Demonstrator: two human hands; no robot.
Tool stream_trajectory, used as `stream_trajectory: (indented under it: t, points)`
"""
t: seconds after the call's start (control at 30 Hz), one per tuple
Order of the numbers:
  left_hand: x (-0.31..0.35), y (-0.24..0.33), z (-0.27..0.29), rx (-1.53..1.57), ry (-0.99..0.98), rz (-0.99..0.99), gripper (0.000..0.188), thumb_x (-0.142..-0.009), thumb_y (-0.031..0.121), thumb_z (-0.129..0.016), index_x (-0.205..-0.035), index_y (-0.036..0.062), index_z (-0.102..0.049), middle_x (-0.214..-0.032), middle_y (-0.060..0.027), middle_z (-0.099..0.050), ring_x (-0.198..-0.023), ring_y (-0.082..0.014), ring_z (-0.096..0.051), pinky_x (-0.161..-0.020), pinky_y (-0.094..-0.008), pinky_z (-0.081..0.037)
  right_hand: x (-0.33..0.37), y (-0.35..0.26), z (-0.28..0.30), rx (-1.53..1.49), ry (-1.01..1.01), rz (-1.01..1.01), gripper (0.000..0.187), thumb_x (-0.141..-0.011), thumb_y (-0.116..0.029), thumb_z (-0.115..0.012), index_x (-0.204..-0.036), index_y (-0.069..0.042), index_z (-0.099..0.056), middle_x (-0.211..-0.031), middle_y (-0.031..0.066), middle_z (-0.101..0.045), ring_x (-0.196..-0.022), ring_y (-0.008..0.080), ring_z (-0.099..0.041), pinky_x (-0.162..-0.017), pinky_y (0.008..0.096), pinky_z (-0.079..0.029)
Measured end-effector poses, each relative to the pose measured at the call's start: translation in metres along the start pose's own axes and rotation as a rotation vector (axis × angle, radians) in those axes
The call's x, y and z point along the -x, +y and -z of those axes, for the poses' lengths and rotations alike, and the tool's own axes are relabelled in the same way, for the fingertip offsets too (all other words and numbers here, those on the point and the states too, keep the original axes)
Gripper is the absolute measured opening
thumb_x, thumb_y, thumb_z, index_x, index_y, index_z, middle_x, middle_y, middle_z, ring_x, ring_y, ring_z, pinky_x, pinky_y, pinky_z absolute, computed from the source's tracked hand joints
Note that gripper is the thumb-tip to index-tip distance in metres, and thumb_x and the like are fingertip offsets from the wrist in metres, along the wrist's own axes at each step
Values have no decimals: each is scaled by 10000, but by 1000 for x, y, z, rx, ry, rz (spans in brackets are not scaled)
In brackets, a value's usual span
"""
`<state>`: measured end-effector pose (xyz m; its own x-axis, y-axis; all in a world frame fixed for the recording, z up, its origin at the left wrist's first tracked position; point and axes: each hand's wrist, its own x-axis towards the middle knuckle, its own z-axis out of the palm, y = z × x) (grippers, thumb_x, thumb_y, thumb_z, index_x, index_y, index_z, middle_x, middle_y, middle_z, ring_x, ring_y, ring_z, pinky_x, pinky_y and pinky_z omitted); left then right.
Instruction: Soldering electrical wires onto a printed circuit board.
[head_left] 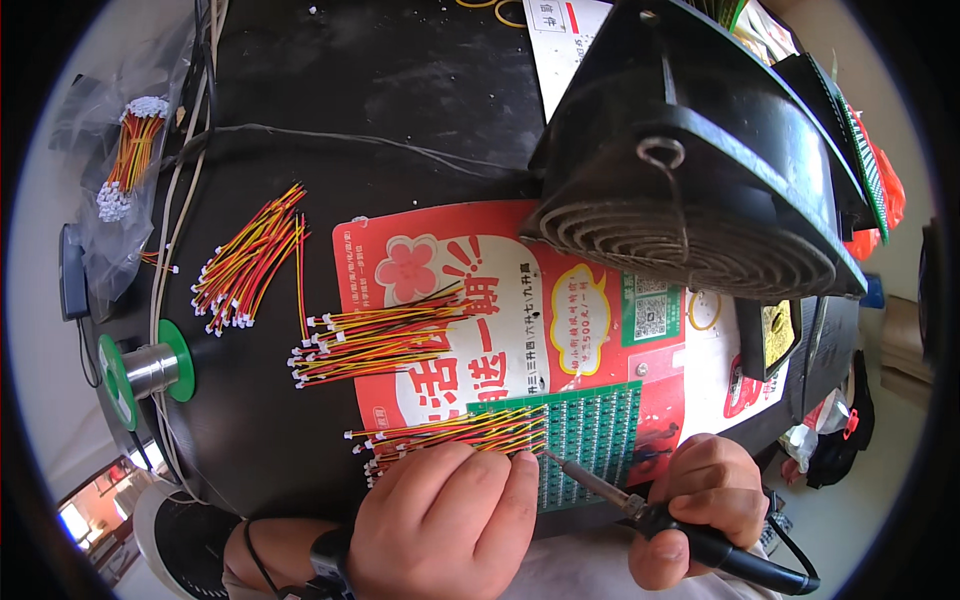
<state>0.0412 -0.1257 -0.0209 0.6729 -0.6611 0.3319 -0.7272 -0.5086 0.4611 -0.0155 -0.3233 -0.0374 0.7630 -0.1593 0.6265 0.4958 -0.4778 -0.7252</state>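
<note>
My right hand [708,510] grips a soldering iron [700,540] by its dark handle. The iron's tip points left and meets the wire ends at a green circuit board panel [590,440]. Curled over the panel's near left part, my left hand [445,515] has its fingertips beside that tip; what they pinch is hidden. Red, yellow and black connector wires [440,435] with white plugs lie in a row across the panel, some passing under my left hand. Another bunch of such wires [385,340] rests just beyond, on a red printed sheet [520,225].
A black fan [690,170] stands at the far right, with a yellow tip-cleaning pad [778,335] below it. Left are a loose wire pile [255,260], a solder spool [150,370] and a plastic bag [95,240] with bundled wires. Cables cross the dark table [370,80].
</note>
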Motion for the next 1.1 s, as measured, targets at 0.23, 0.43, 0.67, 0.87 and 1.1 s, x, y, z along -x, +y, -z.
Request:
stream_trajectory:
  t: [0.23, 0.43, 0.67, 0.87, 1.1]
  points:
    - [-5, 13, 13, 69, -58, 157, 106, -803, -41, -677, -903, -76, -685, -861, -146, -622, -785, -299, -634, -734, -364, -552, 1, 1, -5, -10, -5, -35, 295, -808, -261, -671, -820, -42, -474, -525, 1, -432, -398, 119, -420, -364, 250, -294]
    - [-9, 15, 12, 67, -60, 132, 105, -806, -29, -668, -894, -83, -683, -831, -146, -617, -765, -293, -631, -725, -361, -554, -28, -12, 17, -117, -264, -114, 222, -815, -101, -676, -869, 60, -533, -612, 110, -517, -487, 204, -491, -454, 333, -439]
    - [-9, 13, 13, 43, -65, 118, 112, -803, -20, -670, -895, -85, -682, -826, -145, -620, -760, -288, -630, -715, -357, -553, -22, -10, 10, -172, -118, -82, 250, -812, -110, -676, -895, 53, -507, -601, 104, -497, -478, 192, -467, -430, 329, -423]
    - [-3, 6, 3, -31, -4, 6, 227, -662, -19, -724, -888, -30, -713, -798, -82, -610, -677, -243, -605, -617, -332, -532, -9, -3, -1, -94, -49, -64, 265, -826, -189, -663, -866, 1, -483, -569, 58, -469, -451, 152, -446, -407, 286, -358]
    - [-13, 4, 15, 95, -113, 16, 187, -703, 25, -754, -883, -17, -722, -846, -76, -619, -749, -247, -631, -626, -338, -544, 3, -10, 6, 7, 43, -81, 275, -852, -256, -621, -860, -40, -451, -547, 26, -435, -475, 133, -432, -448, 270, -322]
